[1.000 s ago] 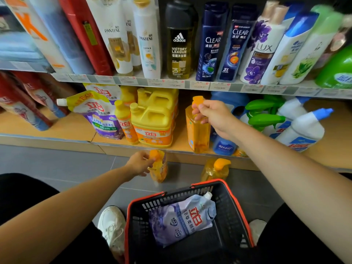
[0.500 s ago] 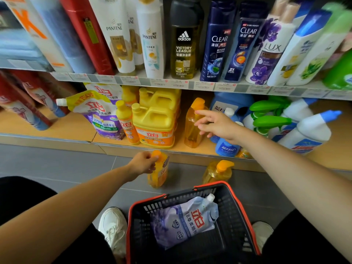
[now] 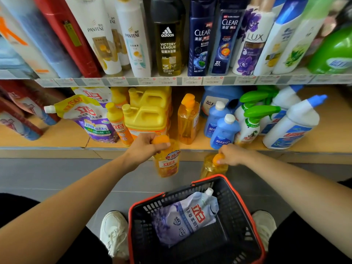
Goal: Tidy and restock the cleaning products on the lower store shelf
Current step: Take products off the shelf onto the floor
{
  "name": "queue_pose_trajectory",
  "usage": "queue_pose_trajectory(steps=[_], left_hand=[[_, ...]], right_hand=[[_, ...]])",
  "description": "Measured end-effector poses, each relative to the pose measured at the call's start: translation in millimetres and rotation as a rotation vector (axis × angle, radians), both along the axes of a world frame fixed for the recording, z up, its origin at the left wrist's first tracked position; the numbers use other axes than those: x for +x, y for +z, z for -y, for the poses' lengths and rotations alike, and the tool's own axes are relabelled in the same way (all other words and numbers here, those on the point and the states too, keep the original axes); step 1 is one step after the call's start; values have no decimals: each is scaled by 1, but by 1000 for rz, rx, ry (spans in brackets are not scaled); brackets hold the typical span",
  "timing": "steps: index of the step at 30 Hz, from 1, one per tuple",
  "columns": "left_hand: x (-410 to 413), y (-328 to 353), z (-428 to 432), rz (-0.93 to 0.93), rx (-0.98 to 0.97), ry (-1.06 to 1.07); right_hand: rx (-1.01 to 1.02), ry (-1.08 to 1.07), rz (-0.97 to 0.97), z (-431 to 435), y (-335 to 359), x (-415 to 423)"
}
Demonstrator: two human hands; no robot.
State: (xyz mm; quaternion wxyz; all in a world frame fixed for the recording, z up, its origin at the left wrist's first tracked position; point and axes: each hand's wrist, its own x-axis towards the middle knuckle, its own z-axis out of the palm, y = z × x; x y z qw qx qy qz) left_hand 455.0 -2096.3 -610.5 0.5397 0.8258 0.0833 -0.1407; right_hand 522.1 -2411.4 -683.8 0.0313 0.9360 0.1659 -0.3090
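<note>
I am watching three clear-plastic orange pump bottles in this shot. The left grip point(image 3: 146, 147) is curling tight round the orange cap of the labelled orange pump bottle point(image 3: 167, 162), holding it upright in the air just in front of the edge of the wood-coloured lower shelf point(image 3: 62, 130). The right grip point(image 3: 231, 155) is closing its fingers round the cap of the plain orange pump bottle point(image 3: 211, 168), which is sitting low over the grey tiled floor point(image 3: 57, 174), its base hidden behind the black plastic basket with the red rim point(image 3: 207, 178). The shelved orange pump bottle point(image 3: 188, 121) is standing on the lower shelf between two stacked-looking yellow plastic jugs point(image 3: 146, 119) and two small blue bottles with white caps point(image 3: 225, 132). Left of the jugs I am counting two slim yellow bottles point(image 3: 118, 124) and two yellow-and-purple refill pouches point(image 3: 89, 119), the front one leaning. To the right I am seeing two white spray bottles with green triggers point(image 3: 249, 126) and two white bottles with angled blue caps point(image 3: 293, 126), with one big blue jug point(image 3: 221, 98) behind the small blue pair. One pale lavender refill pouch point(image 3: 186, 216) is lying inside the basket, and two white shoes point(image 3: 114, 231) are flanking it on the floor.
</note>
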Motion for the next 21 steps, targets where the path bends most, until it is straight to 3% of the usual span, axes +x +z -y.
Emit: queue_pose_trajectory(steps=[10, 16, 21], left_hand=[[9, 34, 9, 50, -60, -12], [7, 30, 3, 44, 1, 5], [6, 23, -7, 59, 9, 137]], right_hand=[[161, -86, 33, -4, 28, -7], [436, -343, 87, 3, 83, -4], [823, -562, 145, -8, 127, -4]])
